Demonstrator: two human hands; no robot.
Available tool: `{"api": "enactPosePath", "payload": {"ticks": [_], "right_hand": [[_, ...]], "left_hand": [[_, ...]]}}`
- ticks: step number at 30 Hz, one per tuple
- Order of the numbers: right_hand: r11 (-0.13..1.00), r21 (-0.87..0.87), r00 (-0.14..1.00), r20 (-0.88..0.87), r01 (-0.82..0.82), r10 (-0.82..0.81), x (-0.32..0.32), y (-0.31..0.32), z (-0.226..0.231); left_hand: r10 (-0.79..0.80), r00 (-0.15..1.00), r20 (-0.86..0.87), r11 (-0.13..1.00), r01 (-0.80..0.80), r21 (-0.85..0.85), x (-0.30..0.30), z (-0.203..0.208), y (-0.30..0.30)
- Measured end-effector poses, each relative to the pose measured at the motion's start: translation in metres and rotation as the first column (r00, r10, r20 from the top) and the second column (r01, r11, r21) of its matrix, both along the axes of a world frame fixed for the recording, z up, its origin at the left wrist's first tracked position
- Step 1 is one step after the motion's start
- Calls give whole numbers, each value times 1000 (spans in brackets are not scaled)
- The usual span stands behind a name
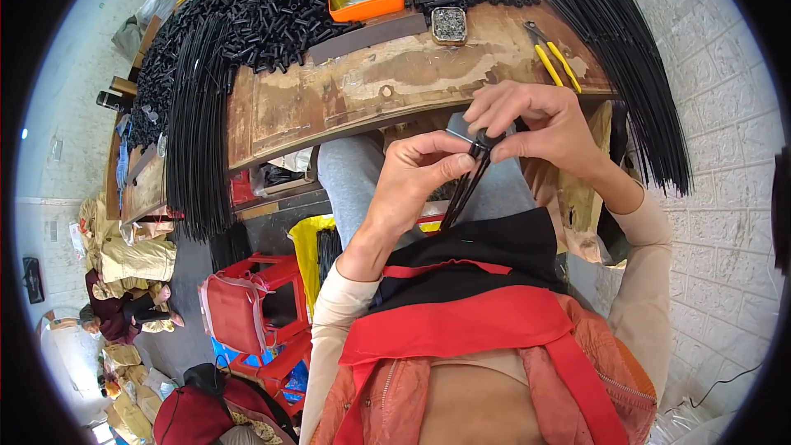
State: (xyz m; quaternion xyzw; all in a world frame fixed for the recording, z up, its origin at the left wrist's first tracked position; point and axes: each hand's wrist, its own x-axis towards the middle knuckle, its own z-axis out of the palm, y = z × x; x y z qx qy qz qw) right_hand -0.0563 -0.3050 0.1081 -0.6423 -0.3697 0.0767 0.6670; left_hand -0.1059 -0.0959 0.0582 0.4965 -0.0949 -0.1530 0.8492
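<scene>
Just past the table's near edge, above my lap, both hands are working on one small piece. My left hand (420,181) is closed, thumb and forefinger pinching the top of a few thin black rods (463,198) that slant down toward my waist. Closed at the fingertips, my right hand (548,128) grips a small dark round plastic piece (486,140) where the rods come together. Fingers partly cover the joint, so how the rods fit into it cannot be made out. A flat grey surface (458,125) shows behind the left fingertips.
Black plastic tubes (264,12) are heaped across the wooden table (346,99). Long black rods hang over its edge at left (198,132) and right (634,74). An orange box (367,12), a small clear container (449,37) and yellow-handled pliers (554,62) lie there. Red stools (235,313) stand at left.
</scene>
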Motion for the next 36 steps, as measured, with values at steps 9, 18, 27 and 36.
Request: {"api": "enactPosePath", "payload": {"ticks": [9,18,27,36], "right_hand": [[973,231,986,-157,-22,60,2,3,-23],[793,507,938,-252,338,-239,-24,79,-12],[998,-50,918,-393,41,-57,-31,76,-71],[992,-73,897,-425,98,-120,-26,88,-75]], "left_hand": [[-85,993,-80,978,68,-195,8,-8,-11],[401,871,283,873,-457,171,-12,27,9],[355,844,403,897,-428,106,4,30,44],[375,855,358,886,-444,132,6,30,43]]}}
